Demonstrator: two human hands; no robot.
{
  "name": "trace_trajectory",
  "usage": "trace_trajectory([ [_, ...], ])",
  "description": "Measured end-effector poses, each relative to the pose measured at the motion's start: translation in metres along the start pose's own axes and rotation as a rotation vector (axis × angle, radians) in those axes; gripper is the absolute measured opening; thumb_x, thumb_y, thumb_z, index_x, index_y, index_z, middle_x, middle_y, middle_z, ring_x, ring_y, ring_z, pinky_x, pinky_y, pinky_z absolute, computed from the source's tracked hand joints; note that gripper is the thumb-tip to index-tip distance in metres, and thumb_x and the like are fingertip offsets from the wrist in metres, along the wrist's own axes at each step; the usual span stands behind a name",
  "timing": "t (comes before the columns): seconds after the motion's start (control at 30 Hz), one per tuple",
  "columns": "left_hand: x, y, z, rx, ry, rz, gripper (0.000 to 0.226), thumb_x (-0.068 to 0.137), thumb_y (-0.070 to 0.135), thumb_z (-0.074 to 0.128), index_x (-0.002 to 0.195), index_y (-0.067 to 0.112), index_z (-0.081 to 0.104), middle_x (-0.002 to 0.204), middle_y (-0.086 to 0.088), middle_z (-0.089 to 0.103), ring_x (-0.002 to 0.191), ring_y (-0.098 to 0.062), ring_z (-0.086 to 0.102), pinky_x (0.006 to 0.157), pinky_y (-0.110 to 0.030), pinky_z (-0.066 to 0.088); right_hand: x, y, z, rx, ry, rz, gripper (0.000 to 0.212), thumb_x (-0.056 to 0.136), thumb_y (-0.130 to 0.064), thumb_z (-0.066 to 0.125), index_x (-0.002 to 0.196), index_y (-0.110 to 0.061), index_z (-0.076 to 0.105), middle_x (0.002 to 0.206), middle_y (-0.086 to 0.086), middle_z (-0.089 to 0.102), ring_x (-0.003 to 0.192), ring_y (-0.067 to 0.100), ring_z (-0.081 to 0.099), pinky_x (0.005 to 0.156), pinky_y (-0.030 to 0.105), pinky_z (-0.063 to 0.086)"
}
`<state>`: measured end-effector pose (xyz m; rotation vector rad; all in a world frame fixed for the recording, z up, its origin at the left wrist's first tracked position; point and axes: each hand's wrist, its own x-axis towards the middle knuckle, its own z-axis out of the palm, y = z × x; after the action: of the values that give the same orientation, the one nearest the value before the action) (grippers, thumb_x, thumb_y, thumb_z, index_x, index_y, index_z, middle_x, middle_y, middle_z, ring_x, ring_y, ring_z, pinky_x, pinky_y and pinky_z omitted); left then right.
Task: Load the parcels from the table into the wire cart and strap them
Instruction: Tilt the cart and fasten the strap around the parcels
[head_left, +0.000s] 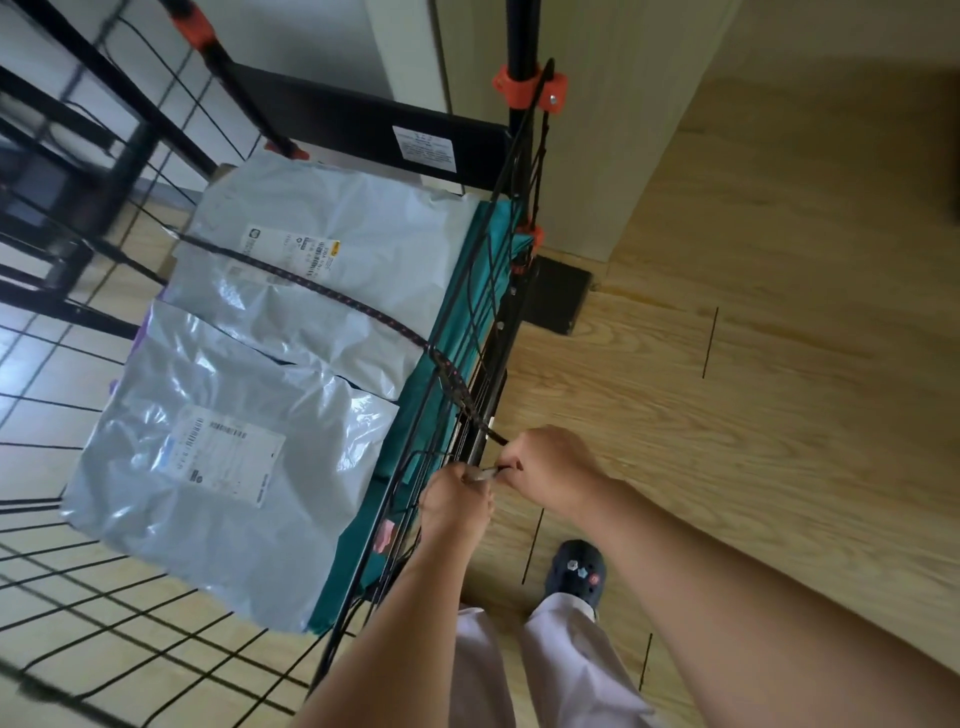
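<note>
Left hand (457, 501) pinches the metal hook (485, 472) and right hand (550, 467) grips the bungee cord (332, 291) at the wire cart (470, 312) side. Cord runs toward 10 o'clock over upper grey parcel (332, 228). Lower grey parcel (218, 467) lies at 9 o'clock from the hands.

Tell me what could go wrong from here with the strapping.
1. The bungee cord looks taut over the far grey parcel. If its end slips from the left hand or right hand before it catches on the cart's wire side, it may snap back.
2. The cord crosses only the far parcel. The near grey parcel lies unstrapped and could slide off the stack.
</note>
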<state>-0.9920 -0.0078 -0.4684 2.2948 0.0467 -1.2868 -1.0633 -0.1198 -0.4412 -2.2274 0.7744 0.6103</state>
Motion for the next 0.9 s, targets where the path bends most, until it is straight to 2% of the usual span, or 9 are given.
trace_trajectory([
  [0.07, -0.006, 0.010, -0.001, 0.120, 0.008, 0.044, 0.035, 0.094, 0.007, 0.056, 0.128, 0.015, 0.053, 0.087, -0.008, 0.069, 0.067, -0.015, 0.060, 0.054, -0.023, 0.047, 0.000, 0.001, 0.000, 0.039, 0.086, 0.042, 0.019, 0.095, -0.039, 0.061, 0.104, -0.028, 0.074, 0.086, -0.006, 0.068, 0.078, 0.015, 0.058, 0.064, 0.026, 0.037],
  [0.13, -0.018, 0.020, -0.007, 0.489, 0.041, 0.154, 0.045, 0.094, 0.007, 0.051, 0.138, 0.015, 0.044, 0.104, -0.007, 0.068, 0.078, -0.015, 0.064, 0.053, -0.022, 0.044, -0.001, 0.000, -0.001, 0.097, 0.152, 0.095, 0.020, 0.095, -0.038, 0.060, 0.106, -0.028, 0.073, 0.081, -0.006, 0.064, 0.074, 0.014, 0.056, 0.061, 0.026, 0.041],
  [0.2, -0.037, 0.037, -0.015, 0.810, 0.010, 0.258, 0.034, 0.096, 0.007, 0.047, 0.130, 0.008, 0.052, 0.111, -0.009, 0.066, 0.087, -0.017, 0.066, 0.059, -0.021, 0.046, -0.003, -0.004, -0.003, 0.091, 0.175, 0.123, 0.018, 0.098, -0.034, 0.056, 0.100, -0.027, 0.072, 0.078, -0.006, 0.064, 0.073, 0.016, 0.059, 0.058, 0.026, 0.043],
  [0.27, -0.056, 0.059, -0.025, 1.017, -0.064, 0.328, 0.024, 0.097, 0.006, 0.045, 0.113, 0.004, 0.062, 0.094, -0.008, 0.065, 0.081, -0.015, 0.064, 0.056, -0.019, 0.046, -0.003, -0.012, -0.007, 0.091, 0.192, 0.164, 0.020, 0.097, -0.026, 0.052, 0.091, -0.023, 0.071, 0.075, -0.002, 0.065, 0.071, 0.019, 0.061, 0.054, 0.026, 0.042],
  [0.4, -0.090, 0.096, -0.047, 0.843, 0.046, 0.632, 0.023, 0.088, 0.014, 0.048, 0.070, 0.007, 0.061, 0.066, -0.009, 0.063, 0.056, -0.015, 0.054, 0.055, -0.033, 0.057, -0.001, -0.024, -0.028, 0.120, 0.199, 0.246, 0.018, 0.088, -0.015, 0.053, 0.076, -0.017, 0.066, 0.069, 0.000, 0.061, 0.061, 0.019, 0.055, 0.049, 0.024, 0.036],
  [0.53, -0.100, 0.104, -0.069, 0.486, 0.427, 0.951, 0.025, 0.074, 0.024, 0.044, 0.053, 0.011, 0.051, 0.042, -0.001, 0.048, 0.039, -0.010, 0.033, 0.038, -0.026, 0.035, 0.004, -0.025, -0.033, 0.105, 0.211, 0.204, 0.018, 0.092, -0.019, 0.054, 0.085, -0.020, 0.070, 0.083, 0.000, 0.069, 0.076, 0.021, 0.065, 0.065, 0.031, 0.056],
  [0.63, -0.084, 0.113, -0.091, 0.173, 0.573, 0.647, 0.027, 0.083, 0.014, 0.047, 0.058, 0.008, 0.055, 0.046, 0.001, 0.046, 0.044, -0.009, 0.034, 0.047, -0.021, 0.030, 0.011, -0.024, -0.022, 0.091, 0.236, 0.180, 0.020, 0.096, -0.024, 0.055, 0.096, -0.020, 0.074, 0.083, -0.001, 0.071, 0.074, 0.019, 0.067, 0.067, 0.034, 0.060],
  [0.77, -0.033, 0.103, -0.107, -0.277, 0.073, 0.062, 0.018, 0.094, 0.001, 0.051, 0.082, -0.002, 0.065, 0.079, -0.013, 0.072, 0.066, -0.021, 0.063, 0.074, -0.031, 0.056, 0.024, -0.027, -0.012, 0.072, 0.226, 0.165, 0.020, 0.097, -0.022, 0.054, 0.097, -0.019, 0.074, 0.085, 0.001, 0.070, 0.080, 0.021, 0.066, 0.062, 0.029, 0.052],
  [0.9, -0.009, 0.093, -0.094, -0.447, -0.160, -0.140, 0.028, 0.102, 0.004, 0.030, 0.095, -0.001, 0.057, 0.089, -0.013, 0.058, 0.080, -0.019, 0.054, 0.075, -0.023, 0.043, 0.032, -0.031, -0.005, 0.147, 0.256, 0.132, 0.022, 0.097, -0.026, 0.053, 0.098, -0.021, 0.074, 0.088, 0.000, 0.072, 0.078, 0.019, 0.067, 0.060, 0.027, 0.052],
])
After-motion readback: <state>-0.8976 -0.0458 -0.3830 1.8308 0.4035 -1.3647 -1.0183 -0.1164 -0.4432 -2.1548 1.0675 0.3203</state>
